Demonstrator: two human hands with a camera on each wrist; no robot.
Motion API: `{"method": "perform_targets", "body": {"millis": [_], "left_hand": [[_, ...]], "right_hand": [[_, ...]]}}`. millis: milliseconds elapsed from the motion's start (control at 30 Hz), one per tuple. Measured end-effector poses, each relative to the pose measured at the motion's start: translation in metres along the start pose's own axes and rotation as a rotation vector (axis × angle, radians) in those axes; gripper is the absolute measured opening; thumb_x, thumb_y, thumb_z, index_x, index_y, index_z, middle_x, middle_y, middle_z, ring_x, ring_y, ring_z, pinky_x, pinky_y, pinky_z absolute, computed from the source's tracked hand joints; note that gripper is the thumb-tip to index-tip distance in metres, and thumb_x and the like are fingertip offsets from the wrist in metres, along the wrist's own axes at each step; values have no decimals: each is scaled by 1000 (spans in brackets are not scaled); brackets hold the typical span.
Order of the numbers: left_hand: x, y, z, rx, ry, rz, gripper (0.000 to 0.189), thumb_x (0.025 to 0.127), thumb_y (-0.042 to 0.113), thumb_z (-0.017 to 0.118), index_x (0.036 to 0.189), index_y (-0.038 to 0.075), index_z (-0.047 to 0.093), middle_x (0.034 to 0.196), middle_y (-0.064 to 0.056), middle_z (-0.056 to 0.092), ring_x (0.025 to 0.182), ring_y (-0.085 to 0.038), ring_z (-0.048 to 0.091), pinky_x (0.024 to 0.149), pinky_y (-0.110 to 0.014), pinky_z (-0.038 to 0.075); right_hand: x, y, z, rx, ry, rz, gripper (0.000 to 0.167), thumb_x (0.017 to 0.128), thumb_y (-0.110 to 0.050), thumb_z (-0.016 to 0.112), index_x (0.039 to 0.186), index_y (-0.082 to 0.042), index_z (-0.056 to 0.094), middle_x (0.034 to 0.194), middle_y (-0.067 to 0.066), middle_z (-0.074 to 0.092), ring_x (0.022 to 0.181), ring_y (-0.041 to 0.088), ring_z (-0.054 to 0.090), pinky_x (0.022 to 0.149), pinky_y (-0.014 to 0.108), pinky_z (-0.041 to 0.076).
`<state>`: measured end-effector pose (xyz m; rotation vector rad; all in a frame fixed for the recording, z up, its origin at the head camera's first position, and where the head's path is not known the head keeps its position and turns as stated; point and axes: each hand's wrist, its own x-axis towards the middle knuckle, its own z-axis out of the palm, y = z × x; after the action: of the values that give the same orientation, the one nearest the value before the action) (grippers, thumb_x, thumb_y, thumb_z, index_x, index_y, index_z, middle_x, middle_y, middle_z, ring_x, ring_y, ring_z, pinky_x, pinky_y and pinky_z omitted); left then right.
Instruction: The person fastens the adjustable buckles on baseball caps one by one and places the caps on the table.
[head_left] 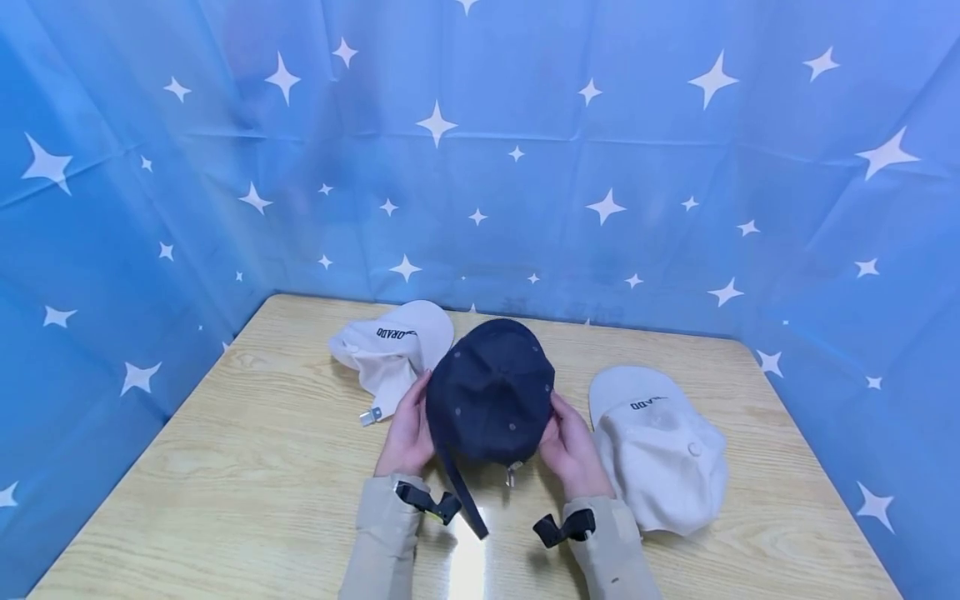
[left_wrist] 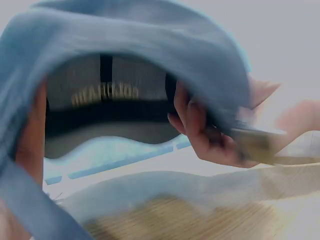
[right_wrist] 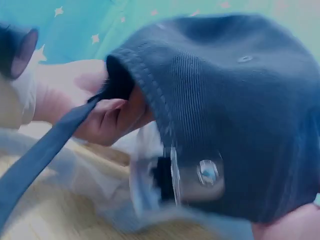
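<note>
Between both hands is a dark navy baseball cap (head_left: 491, 392), crown toward me and raised over the table. Its loose back strap (head_left: 461, 492) dangles at the left of the rear opening; a metal buckle (right_wrist: 207, 172) sits on the other side. My left hand (head_left: 408, 429) grips the cap's left side, its fingers reaching inside the rim in the right wrist view. On the opposite side my right hand (head_left: 573, 450) holds the edge, with curled fingers (left_wrist: 197, 125) showing in the left wrist view. Lettering shows inside the cap there.
A white cap (head_left: 431, 329) with dark lettering lies behind my left hand, its buckle strap toward me. Another white cap (head_left: 667, 467) lies right of my right hand. The wooden table (head_left: 225, 467) is bordered by blue star-patterned curtains (head_left: 510, 208).
</note>
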<state>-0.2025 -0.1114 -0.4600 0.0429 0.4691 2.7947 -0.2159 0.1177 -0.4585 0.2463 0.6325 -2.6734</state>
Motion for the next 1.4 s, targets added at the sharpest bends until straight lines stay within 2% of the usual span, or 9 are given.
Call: {"method": "perform_targets", "body": {"millis": [100, 233, 433, 567, 733, 867, 1033, 1267, 1400], "left_hand": [[-1, -2, -1, 12, 38, 14, 21, 93, 26, 48, 105, 14, 60, 103, 2, 63, 96, -10, 57, 85, -24, 43], [-2, -4, -4, 36, 53, 32, 23, 92, 26, 50, 110, 13, 56, 107, 1, 61, 98, -10, 56, 82, -25, 44], [-2, -6, -2, 85, -96, 61, 34, 96, 29, 41, 125, 13, 46, 115, -5, 56, 102, -19, 54, 89, -39, 41], [-3, -7, 4, 297, -233, 43, 36, 98, 25, 34, 130, 12, 40, 111, -10, 58, 103, -33, 53, 92, -54, 35], [-2, -9, 13, 612, -372, -20, 38, 96, 20, 39, 131, 4, 39, 119, -21, 53, 116, -50, 32, 95, -58, 27], [-4, -11, 19, 785, -340, -59, 36, 94, 17, 46, 126, 0, 43, 116, -23, 53, 110, -41, 45, 93, -54, 34], [-6, -12, 24, 955, -295, -104, 43, 87, 17, 58, 123, -1, 42, 110, -17, 55, 99, -27, 54, 87, -52, 40], [-5, -16, 28, 1211, -308, -154, 36, 81, 20, 66, 110, 1, 55, 104, -12, 59, 90, -24, 59, 80, -37, 48], [-5, -18, 28, 1172, -307, -192, 40, 84, 17, 63, 115, -6, 51, 113, -24, 53, 90, -28, 60, 77, -40, 49]], "right_hand": [[2, 0, -4, 23, 61, -2, 17, 95, -14, 42, 107, -10, 54, 99, 0, 64, 93, 8, 59, 89, 21, 41], [2, 0, -7, 63, 94, 12, 19, 95, -17, 43, 109, -11, 54, 105, 0, 62, 102, 8, 55, 96, 24, 34], [2, -5, -6, 128, -29, 22, 29, 93, -30, 48, 115, -13, 54, 121, 0, 55, 116, 12, 45, 98, 28, 33], [0, -7, -3, 29, -203, 17, 40, 93, -37, 44, 128, -18, 45, 132, 1, 46, 120, 16, 41, 97, 33, 33], [-4, -5, 0, -222, -381, -6, 41, 97, -31, 35, 136, -18, 34, 131, 6, 45, 117, 23, 43, 97, 40, 32], [-9, -3, 3, -458, -476, -39, 37, 97, -20, 36, 134, -15, 35, 120, 7, 53, 105, 22, 52, 89, 37, 39], [-12, -3, 7, -560, -554, -30, 25, 94, -6, 42, 118, -13, 44, 95, 5, 57, 77, 15, 52, 68, 23, 42], [-15, -3, 12, -590, -412, -26, 24, 89, 4, 46, 106, -12, 49, 80, 2, 57, 63, 9, 53, 59, 19, 45], [-14, -3, 13, -582, -360, -40, 27, 90, 3, 47, 112, -11, 46, 83, 2, 57, 63, 8, 54, 58, 19, 47]]}}
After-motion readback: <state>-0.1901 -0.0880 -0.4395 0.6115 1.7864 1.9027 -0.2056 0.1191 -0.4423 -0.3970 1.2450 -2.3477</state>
